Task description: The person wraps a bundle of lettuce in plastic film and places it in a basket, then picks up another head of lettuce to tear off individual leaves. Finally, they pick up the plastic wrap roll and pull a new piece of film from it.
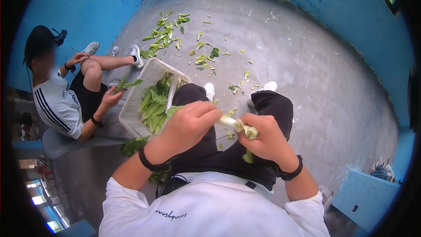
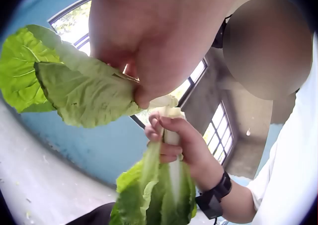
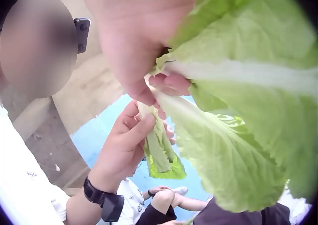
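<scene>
My left hand [image 1: 188, 125] grips a leafy green stalk, its white base [image 1: 228, 122] pointing toward my right hand. In the left wrist view its broad leaves [image 2: 84, 90] spread out from under the left hand [image 2: 154, 41]. My right hand [image 1: 267, 138] holds a second bunch by its pale base [image 1: 251, 132]; the bunch's leaves [image 2: 154, 190] hang below that hand [image 2: 186, 140]. The two white bases meet or nearly meet between the hands. Large leaves [image 3: 233, 135] fan out beside my right hand [image 3: 144, 41] in the right wrist view.
A white plastic basket [image 1: 129, 107] holding leafy greens [image 1: 154, 105] stands to my left. Beyond it a seated person [image 1: 61, 101] holds a green piece [image 1: 125, 84]. Leaf scraps [image 1: 162, 37] lie scattered on the grey floor [image 1: 272, 39]. A blue cabinet [image 1: 366, 197] is at right.
</scene>
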### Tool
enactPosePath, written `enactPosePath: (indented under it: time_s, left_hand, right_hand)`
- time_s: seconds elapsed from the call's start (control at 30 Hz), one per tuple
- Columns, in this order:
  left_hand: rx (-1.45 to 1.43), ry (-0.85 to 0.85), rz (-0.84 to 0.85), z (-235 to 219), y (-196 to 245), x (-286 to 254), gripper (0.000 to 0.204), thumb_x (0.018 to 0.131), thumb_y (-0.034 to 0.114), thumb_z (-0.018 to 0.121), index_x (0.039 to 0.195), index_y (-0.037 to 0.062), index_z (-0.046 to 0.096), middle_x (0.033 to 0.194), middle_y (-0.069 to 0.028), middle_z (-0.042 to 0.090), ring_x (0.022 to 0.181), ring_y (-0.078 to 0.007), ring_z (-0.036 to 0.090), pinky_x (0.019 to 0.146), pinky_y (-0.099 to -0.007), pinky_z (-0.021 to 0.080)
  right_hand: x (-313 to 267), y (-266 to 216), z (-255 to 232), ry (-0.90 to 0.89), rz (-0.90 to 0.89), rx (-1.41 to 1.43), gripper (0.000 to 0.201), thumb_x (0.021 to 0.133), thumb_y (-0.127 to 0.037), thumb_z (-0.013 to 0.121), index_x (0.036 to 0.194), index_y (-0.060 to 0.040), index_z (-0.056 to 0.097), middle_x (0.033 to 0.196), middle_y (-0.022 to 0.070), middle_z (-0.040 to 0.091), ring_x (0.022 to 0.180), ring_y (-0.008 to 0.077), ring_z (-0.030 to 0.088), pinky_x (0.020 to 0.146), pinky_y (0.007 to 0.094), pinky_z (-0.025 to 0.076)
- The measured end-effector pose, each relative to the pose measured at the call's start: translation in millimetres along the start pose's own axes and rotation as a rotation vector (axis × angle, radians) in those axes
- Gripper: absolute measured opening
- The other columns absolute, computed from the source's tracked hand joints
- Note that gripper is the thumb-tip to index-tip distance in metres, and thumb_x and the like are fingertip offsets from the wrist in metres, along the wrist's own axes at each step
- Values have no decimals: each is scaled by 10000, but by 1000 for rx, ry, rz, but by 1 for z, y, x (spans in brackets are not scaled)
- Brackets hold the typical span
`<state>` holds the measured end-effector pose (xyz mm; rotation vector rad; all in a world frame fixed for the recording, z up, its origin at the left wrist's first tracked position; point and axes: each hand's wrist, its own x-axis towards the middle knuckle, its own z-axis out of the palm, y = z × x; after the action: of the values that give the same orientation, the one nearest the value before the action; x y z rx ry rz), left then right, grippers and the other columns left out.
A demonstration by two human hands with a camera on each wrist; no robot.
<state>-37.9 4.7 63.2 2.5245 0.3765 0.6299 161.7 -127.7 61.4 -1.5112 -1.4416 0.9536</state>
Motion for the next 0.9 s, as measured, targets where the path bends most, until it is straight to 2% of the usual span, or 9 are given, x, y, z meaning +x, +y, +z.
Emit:
enactPosePath:
  time_s: [0.1, 0.3, 0.4, 0.5, 0.53, 0.63, 0.67, 0.77, 0.9]
  left_hand:
    - [56, -24, 33, -1, -6, 4, 243, 755, -26, 716, 987, 30, 674, 909, -101, 639, 812, -295, 649, 704, -392, 514]
    - [85, -59, 42, -3, -4, -3, 223, 776, 9, 668, 994, 60, 666, 884, -68, 632, 789, -251, 619, 681, -369, 476]
    - [81, -74, 34, -6, -5, -4, 235, 776, -48, 694, 997, 31, 678, 904, -103, 653, 807, -271, 656, 712, -355, 509]
    - [-44, 146, -362, -26, -45, -14, 202, 832, -70, 635, 1007, 23, 676, 905, -98, 661, 832, -209, 663, 747, -297, 510]
    - [-208, 109, -426, -33, -44, -10, 201, 908, -41, 570, 1084, 12, 652, 936, -62, 657, 875, -136, 643, 787, -258, 501]
    - [-907, -61, -658, -12, -39, -4, 256, 953, 42, 576, 1205, 8, 609, 954, -24, 625, 868, -96, 610, 780, -255, 494]
    - [-1007, -109, -629, -5, -36, -2, 329, 986, 123, 568, 1294, 7, 560, 956, -11, 593, 826, -79, 576, 757, -246, 485]
    - [-1157, -247, -647, 7, -17, 9, 357, 1000, 171, 557, 1322, 16, 560, 928, -10, 578, 795, -79, 551, 722, -251, 481]
    - [-1372, -216, -693, 24, -3, 4, 342, 1011, 244, 561, 1277, 55, 457, 926, -73, 603, 756, -109, 567, 685, -258, 482]
  right_hand:
    - [2, 6, -7, -13, -29, -120, 158, 728, -34, 707, 880, -38, 665, 693, 117, 638, 632, 306, 631, 595, 351, 485]
    - [-5, -6, -12, -52, -33, -287, 157, 722, -85, 724, 861, -54, 658, 701, 129, 644, 654, 345, 633, 590, 393, 492]
    - [-8, -7, -20, -135, -31, -318, 170, 740, -85, 718, 890, -33, 657, 725, 146, 649, 656, 330, 654, 596, 377, 506]
    - [-22, 6, -45, -70, 183, -67, 106, 780, -58, 712, 866, -14, 669, 730, 132, 655, 641, 247, 666, 611, 324, 507]
    - [-21, 1, -48, -29, 267, 18, 52, 834, -37, 703, 863, 2, 682, 740, 92, 667, 674, 152, 649, 644, 279, 496]
    - [-17, 2, -49, -13, 219, 175, 55, 867, -39, 703, 894, 7, 690, 772, 58, 673, 707, 117, 626, 658, 266, 486]
    - [-15, 7, -47, -22, 111, 181, 63, 873, -44, 710, 912, 4, 705, 787, 42, 662, 706, 110, 605, 664, 251, 476]
    - [-13, -1, -46, -47, 114, 261, 70, 882, -53, 713, 930, -2, 722, 807, 46, 658, 700, 101, 603, 665, 244, 479]
    - [-17, 0, -39, 16, 129, 399, 72, 905, -57, 699, 944, -7, 733, 829, 45, 661, 724, 98, 622, 665, 246, 493]
